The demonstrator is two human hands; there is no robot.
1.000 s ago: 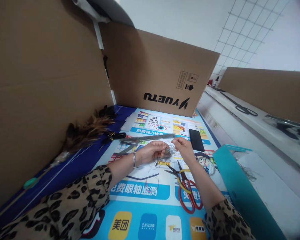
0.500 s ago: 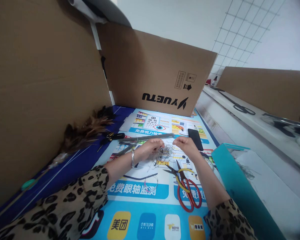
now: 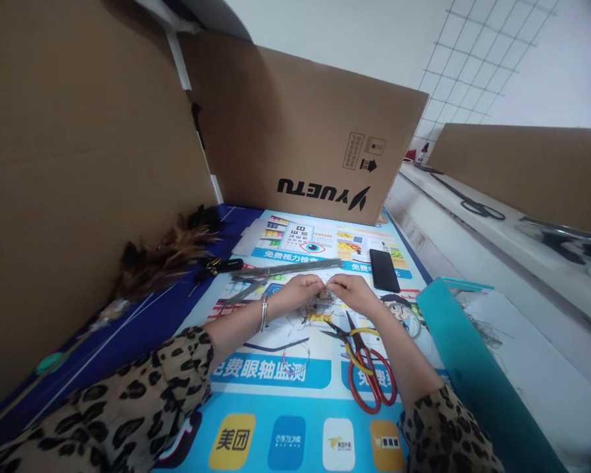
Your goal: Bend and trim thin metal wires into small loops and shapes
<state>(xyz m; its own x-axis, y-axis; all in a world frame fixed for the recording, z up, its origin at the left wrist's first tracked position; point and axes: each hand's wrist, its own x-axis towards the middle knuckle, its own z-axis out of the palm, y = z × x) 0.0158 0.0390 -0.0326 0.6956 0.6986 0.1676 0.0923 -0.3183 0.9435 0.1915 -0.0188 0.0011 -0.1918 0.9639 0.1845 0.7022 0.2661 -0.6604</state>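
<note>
My left hand point(image 3: 299, 293) and my right hand point(image 3: 353, 292) meet fingertip to fingertip above a small tangle of thin wire point(image 3: 320, 306) on the printed mat point(image 3: 285, 387). Both hands are pinched closed on a strand of that wire; the strand itself is too fine to follow. A silver bangle sits on my left wrist. Red-handled scissors point(image 3: 367, 364) lie just below my right forearm, blades pointing toward the tangle. A bundle of straight grey wires point(image 3: 288, 269) lies just beyond my hands.
A black phone point(image 3: 384, 269) lies past my right hand. A feather duster point(image 3: 162, 257) rests at the left along the cardboard wall point(image 3: 79, 164). A YUETU box point(image 3: 305, 131) stands behind. A teal-edged tray point(image 3: 467, 368) holding wire scraps sits at the right.
My two hands have drawn closer together until the fingertips touch, and lowered slightly over the wire tangle. The camera has tilted a little.
</note>
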